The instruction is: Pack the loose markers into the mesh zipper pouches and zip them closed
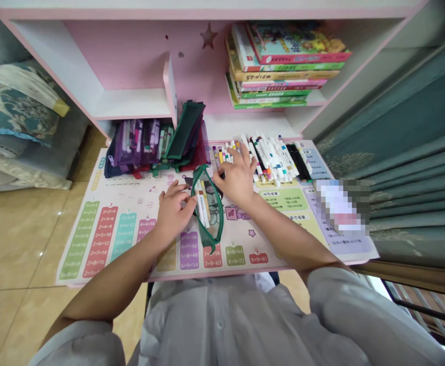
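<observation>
Over the green-zippered mesh pencil pouch [215,213] on the times-table desk mat [104,239], my left hand [172,213] is gripping the pouch's edge, narrowly pinched, while my right hand [237,175] is spreading wide, reaching the loose marker pens [271,160] just beyond.

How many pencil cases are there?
4 at least: a green-zipped one between left hand and right hand; purple, dark green and red ones by the shelf; more may be hidden.
</observation>
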`<state>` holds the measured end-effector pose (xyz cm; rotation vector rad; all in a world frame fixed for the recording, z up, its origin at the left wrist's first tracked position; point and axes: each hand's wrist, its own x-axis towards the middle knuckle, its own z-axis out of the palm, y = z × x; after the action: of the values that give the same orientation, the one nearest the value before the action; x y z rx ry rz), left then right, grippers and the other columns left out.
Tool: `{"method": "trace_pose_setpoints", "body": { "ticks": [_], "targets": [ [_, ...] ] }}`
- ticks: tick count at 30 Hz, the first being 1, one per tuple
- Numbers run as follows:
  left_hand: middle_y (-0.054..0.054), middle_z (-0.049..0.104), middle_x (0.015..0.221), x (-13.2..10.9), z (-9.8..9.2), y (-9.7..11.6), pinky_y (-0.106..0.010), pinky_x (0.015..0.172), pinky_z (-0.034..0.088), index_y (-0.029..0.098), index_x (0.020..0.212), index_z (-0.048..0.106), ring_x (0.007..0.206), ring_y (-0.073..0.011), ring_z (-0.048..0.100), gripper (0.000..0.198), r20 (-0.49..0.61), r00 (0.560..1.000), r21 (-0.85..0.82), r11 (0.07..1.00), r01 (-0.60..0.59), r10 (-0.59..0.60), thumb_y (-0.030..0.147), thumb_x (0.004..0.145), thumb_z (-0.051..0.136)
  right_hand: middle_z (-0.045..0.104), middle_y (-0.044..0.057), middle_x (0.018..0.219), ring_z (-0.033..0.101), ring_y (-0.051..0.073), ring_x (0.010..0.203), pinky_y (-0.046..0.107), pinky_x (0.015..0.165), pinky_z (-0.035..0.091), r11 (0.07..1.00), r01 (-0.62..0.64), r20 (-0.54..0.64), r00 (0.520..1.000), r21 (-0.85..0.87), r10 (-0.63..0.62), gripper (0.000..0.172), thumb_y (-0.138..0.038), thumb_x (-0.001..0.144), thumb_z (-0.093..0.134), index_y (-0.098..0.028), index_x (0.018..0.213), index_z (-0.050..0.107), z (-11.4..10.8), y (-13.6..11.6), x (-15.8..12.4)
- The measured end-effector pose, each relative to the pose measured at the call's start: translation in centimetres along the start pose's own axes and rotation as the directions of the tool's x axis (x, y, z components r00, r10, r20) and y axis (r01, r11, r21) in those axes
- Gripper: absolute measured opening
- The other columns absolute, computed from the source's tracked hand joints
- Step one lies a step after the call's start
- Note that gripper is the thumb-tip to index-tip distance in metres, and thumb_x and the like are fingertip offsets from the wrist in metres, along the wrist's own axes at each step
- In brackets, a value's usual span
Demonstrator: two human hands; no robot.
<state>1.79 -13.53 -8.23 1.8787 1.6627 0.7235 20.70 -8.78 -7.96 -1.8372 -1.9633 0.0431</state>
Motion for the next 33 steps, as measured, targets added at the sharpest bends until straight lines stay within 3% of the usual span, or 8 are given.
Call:
{"method": "trace_pose_setpoints", "body": {
  "ticks": [3, 7, 15, 26, 33],
  "targets": [
    [-0.009, 0.071, 0.131, 0.0, 0.0, 0.0, -0.063, 0.116, 0.033, 0.023, 0.062, 0.061, 0.144, -0.0345, 0.046, 0.029, 0.004, 1.0, 0.004, 1.0, 0.002, -0.002, 0.037, 0.087, 0.055, 0.047, 0.019, 0.156, 0.017, 0.045, 0.155, 0.074, 0.116, 0.021, 0.997, -0.073, 0.019, 0.997, -0.029, 0.074, 0.024, -0.032, 0.088, 0.06, -0.016, 0.095, 0.076, 2.3, 1.8, 1.4],
    [-0.008, 0.072, 0.129, 0.0, 0.0, -0.1, -0.06, 0.118, 0.034, 0.023, 0.062, 0.061, 0.144, -0.0331, 0.047, 0.029, 0.003, 1.0, -0.003, 1.0, -0.004, 0.004, 0.038, 0.087, 0.055, 0.041, 0.02, 0.16, 0.013, 0.046, 0.155, 0.075, 0.116, 0.017, 0.997, -0.06, 0.046, 0.997, -0.051, 0.063, 0.031, -0.036, 0.089, 0.061, -0.015, 0.106, 0.075, 3.7, 2.3, 1.6],
    [-0.009, 0.07, 0.131, 0.1, 0.2, -0.2, -0.058, 0.118, 0.035, 0.023, 0.064, 0.061, 0.145, -0.033, 0.046, 0.029, 0.023, 1.0, -0.02, 1.0, -0.001, 0.001, 0.039, 0.088, 0.054, 0.037, 0.02, 0.162, 0.011, 0.046, 0.156, 0.076, 0.117, 0.012, 0.993, -0.051, 0.074, 0.995, -0.108, 0.06, 0.034, -0.035, 0.092, 0.058, -0.014, 0.112, 0.075, 4.2, 2.3, 1.8],
    [-0.009, 0.07, 0.131, 0.1, 0.3, -0.3, -0.058, 0.119, 0.034, 0.023, 0.063, 0.059, 0.145, -0.0326, 0.046, 0.029, 0.014, 1.0, -0.026, 1.0, -0.007, 0.007, 0.039, 0.087, 0.054, 0.04, 0.023, 0.16, 0.015, 0.047, 0.155, 0.077, 0.117, 0.015, 0.996, -0.027, 0.107, 0.994, -0.08, 0.035, 0.033, -0.025, 0.087, 0.057, -0.01, 0.111, 0.075, 4.2, 1.6, 1.5],
    [-0.009, 0.071, 0.13, 0.2, 0.4, -0.4, -0.059, 0.119, 0.034, 0.023, 0.063, 0.06, 0.144, -0.0327, 0.047, 0.028, 0.005, 1.0, -0.033, 0.999, -0.003, 0.003, 0.038, 0.086, 0.055, 0.045, 0.023, 0.157, 0.017, 0.047, 0.154, 0.08, 0.115, 0.013, 0.994, 0.0, 0.116, 0.993, -0.112, 0.013, 0.036, -0.032, 0.09, 0.056, -0.013, 0.113, 0.076, 4.8, 1.0, 3.7]
  ]
}}
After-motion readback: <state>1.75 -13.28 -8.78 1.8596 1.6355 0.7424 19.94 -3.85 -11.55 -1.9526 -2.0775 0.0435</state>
